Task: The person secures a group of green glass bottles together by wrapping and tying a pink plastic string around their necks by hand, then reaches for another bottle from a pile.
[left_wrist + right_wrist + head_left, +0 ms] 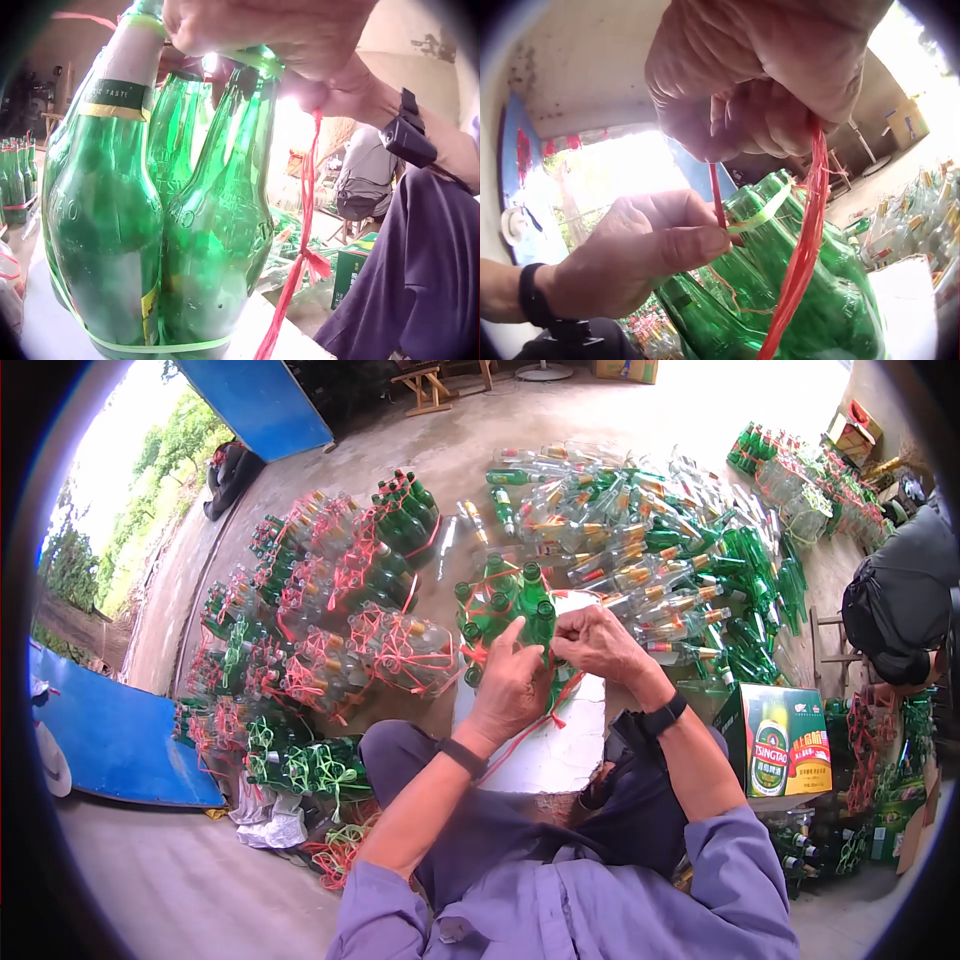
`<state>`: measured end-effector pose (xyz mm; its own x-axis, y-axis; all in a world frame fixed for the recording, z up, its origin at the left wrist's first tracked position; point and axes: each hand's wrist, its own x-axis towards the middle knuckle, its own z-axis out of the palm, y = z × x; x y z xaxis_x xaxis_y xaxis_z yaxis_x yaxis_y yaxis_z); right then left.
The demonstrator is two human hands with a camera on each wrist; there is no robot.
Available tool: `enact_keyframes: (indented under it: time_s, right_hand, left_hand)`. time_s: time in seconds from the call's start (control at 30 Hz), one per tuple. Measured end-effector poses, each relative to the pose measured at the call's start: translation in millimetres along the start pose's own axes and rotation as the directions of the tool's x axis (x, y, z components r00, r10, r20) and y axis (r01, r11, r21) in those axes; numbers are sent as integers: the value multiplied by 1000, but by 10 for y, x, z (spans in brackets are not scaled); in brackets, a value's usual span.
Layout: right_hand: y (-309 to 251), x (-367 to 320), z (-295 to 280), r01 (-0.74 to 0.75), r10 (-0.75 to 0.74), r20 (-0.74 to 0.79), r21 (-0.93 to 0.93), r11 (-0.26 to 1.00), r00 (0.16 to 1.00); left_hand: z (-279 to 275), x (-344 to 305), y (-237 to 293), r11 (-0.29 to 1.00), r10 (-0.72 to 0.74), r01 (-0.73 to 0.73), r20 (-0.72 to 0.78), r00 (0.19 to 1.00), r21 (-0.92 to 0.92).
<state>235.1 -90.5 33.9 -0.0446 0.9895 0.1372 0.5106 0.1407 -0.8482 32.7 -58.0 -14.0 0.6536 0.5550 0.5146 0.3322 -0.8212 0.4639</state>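
A bundle of green glass bottles (500,603) stands upright on a white block (572,752) between the person's knees. Light green bands circle it, one around the necks (763,215) and one low around the bodies (154,348). The left hand (513,682) is at the near side of the necks, pinching a thin strand of red twine between thumb and finger beside the upper band. Above the bottles, the right hand (757,82) has its fingers curled around the red twine (804,251). A thicker length hangs down from it, with a knot (311,262) lower down.
Tied bottle bundles (330,560) stand in rows to the left. Loose clear and green bottles (640,540) lie heaped ahead and right. A Tsingtao carton (785,740) sits by the right knee. Another person in grey (905,580) is at the far right.
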Motion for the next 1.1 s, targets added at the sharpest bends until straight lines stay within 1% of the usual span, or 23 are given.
enact_keyframes:
  time_s: [0.07, 0.13, 0.23, 0.3, 0.33, 0.37, 0.4, 0.43, 0.47, 0.53, 0.57, 0.6, 0.67, 0.73, 0.77, 0.8, 0.83, 0.87, 0.9, 0.93, 1.0, 1.03, 1.1]
  right_hand:
    - [61, 97, 51, -5, 5, 16, 0, 1000, 1000]
    - [131, 135, 101, 5, -6, -12, -25, 1000, 1000]
    - [217, 160, 111, -31, 30, -42, -16, 999, 999]
    - [332, 149, 70, -21, 13, -85, -91, 996, 996]
    - [379, 145, 59, -18, 10, -91, -92, 996, 996]
    - [426, 141, 55, 15, -32, -127, -129, 991, 991]
    - [474, 124, 61, 43, -70, -160, -164, 986, 985]
    - [529, 111, 48, 37, -57, -164, -121, 992, 985]
    - [581, 106, 49, 40, -60, -171, -119, 992, 983]
    - [679, 108, 57, 29, -27, -144, 12, 1000, 989]
    - [758, 104, 98, 44, -39, -152, 25, 999, 988]
    - [820, 92, 128, 34, -36, -140, -15, 999, 990]
    - [874, 93, 175, -21, 27, -74, 84, 996, 997]
    - [884, 84, 176, -115, 119, -20, 148, 982, 993]
    - [862, 76, 188, -136, 140, -4, 202, 970, 990]
    - [839, 61, 202, -159, 160, 14, 256, 954, 987]
    - [972, 92, 283, -169, 167, 29, 258, 951, 986]
    - [969, 80, 356, -161, 168, 5, 308, 938, 986]
    - [975, 82, 396, -161, 169, 0, 293, 942, 986]
    - [987, 95, 421, -160, 168, -6, 277, 947, 986]
    - [983, 121, 469, -157, 167, -21, 250, 955, 986]
    - [987, 146, 495, -181, 189, -18, 214, 960, 982]
    - [1007, 158, 508, -204, 210, -22, 161, 966, 977]
  left_hand:
    - [1, 13, 4, 1000, -5, 5, -8, 1000, 11]
    - [-31, 21, 10, 998, 33, -37, 76, 997, 49]
    - [-64, 40, 56, 998, 34, -37, 55, 998, 47]
    - [-17, 13, 20, 999, 28, -30, 41, 999, 43]
    - [4, 9, 5, 999, 20, -21, 24, 1000, 40]
    - [12, 20, 1, 999, 28, -29, 21, 999, 44]
    - [13, 5, 7, 999, 2, -3, 32, 999, 34]
    - [9, -12, 12, 999, -25, 23, 43, 999, 26]
    - [-7, -10, 31, 999, -18, 17, 44, 999, 30]
    - [-34, 15, 72, 996, -79, 77, 67, 995, 40]
    - [-61, 25, 107, 997, -73, 70, 68, 995, 44]
    - [-97, 42, 141, 996, -76, 72, 78, 994, 47]
    - [-141, 90, 159, 997, -66, 61, 82, 995, 54]
    - [-165, 109, 157, 993, -114, 116, 106, 988, -8]
    - [-164, 152, 152, 991, -125, 128, 62, 990, -42]
    - [-171, 182, 158, 992, -118, 121, 63, 991, -39]
    - [-180, 208, 172, 952, -271, 282, 96, 958, -121]
    - [-195, 247, 193, 879, -414, 436, 141, 899, -196]
    - [-192, 268, 178, 872, -409, 441, 177, 895, -211]
    - [-159, 278, 136, 876, -404, 435, 176, 898, -208]
    - [-100, 284, 73, 953, -242, 264, 151, 958, -151]
    - [-87, 267, 40, 953, -240, 264, 158, 958, -150]
    - [-99, 276, 54, 952, -279, 298, 211, 937, -63]
